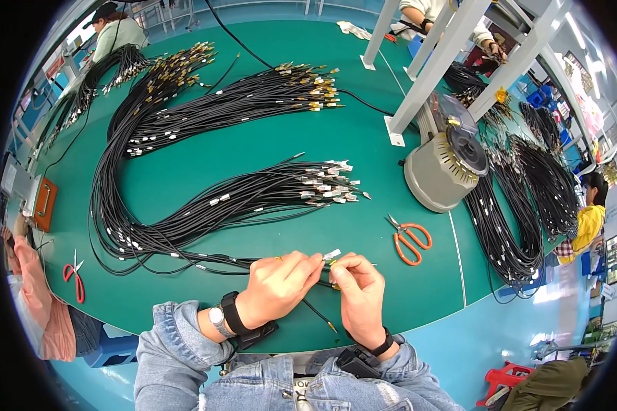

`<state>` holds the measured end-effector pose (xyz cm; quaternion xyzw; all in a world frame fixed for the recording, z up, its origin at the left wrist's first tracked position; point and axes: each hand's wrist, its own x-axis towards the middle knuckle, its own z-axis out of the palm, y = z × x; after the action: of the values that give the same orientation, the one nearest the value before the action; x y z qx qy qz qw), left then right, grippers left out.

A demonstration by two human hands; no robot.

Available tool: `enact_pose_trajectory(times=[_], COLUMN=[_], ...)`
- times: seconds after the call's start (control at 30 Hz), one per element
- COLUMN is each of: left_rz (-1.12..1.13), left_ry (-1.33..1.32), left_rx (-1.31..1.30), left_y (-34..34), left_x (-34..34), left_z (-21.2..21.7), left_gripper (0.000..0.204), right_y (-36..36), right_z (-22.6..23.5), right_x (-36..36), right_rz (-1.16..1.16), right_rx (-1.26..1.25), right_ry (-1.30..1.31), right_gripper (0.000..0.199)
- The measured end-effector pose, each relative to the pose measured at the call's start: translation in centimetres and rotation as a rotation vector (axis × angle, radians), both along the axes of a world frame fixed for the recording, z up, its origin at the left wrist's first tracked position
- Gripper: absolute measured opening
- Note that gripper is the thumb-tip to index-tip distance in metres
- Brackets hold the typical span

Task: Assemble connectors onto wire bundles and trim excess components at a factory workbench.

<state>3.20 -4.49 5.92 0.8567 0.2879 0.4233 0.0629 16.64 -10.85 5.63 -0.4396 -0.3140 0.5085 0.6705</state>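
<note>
**Inspector:** Report the hands and what they hold.

**Worker:** My left hand (pixel 275 288) is pinched shut on a thin black cable (pixel 315 309) near its end, thumb and forefinger gripping it so the tip stays steady. My right hand (pixel 358 293) is closed on the same cable just beside it, fingertips at a small white label tag (pixel 332 255) that sticks up between the two hands. I hold both close together over the near edge of the green table (pixel 363 130), so the short stretch between them cannot flex.

**Inspector:** And the surrounding stock?

**Worker:** The cable's tail runs down towards me. The nearest bundle of black cables (pixel 253 198) lies fanned just beyond my hands, tagged ends pointing right, within reach. Orange-handled scissors (pixel 410 240) rest to my right, near a grey round machine (pixel 445 164). Red scissors (pixel 75 275) lie well apart on the left.
</note>
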Motion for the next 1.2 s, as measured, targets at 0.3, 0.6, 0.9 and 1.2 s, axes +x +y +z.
enact_pose_trajectory(times=[0.3, 0.6, 0.9, 1.2], left_rz=[-0.031, -0.082, -0.147, -0.121], left_ry=[-0.051, -0.216, -0.195, -0.132], left_rx=[-0.059, -0.407, -0.734, -0.721], left_y=[-0.1, 0.4, 1.2, 1.5], left_x=[0.2, 0.6, 0.2, -0.8], left_z=[-0.1, 0.8, 2.1, 2.7], left_gripper=[0.021, 0.012, 0.012, 0.011], right_y=[0.1, 0.5, 0.9, 1.3], right_z=[-0.2, 0.9, 0.0, 0.7], right_x=[-0.1, 7.9, 15.2, 14.9], right_rz=[-0.108, -0.196, -0.019, 0.144], right_rx=[0.046, -0.002, -0.209, -0.24], right_ry=[-0.051, -0.731, -1.561, -1.654], right_gripper=[0.008, 0.028, 0.057, 0.065])
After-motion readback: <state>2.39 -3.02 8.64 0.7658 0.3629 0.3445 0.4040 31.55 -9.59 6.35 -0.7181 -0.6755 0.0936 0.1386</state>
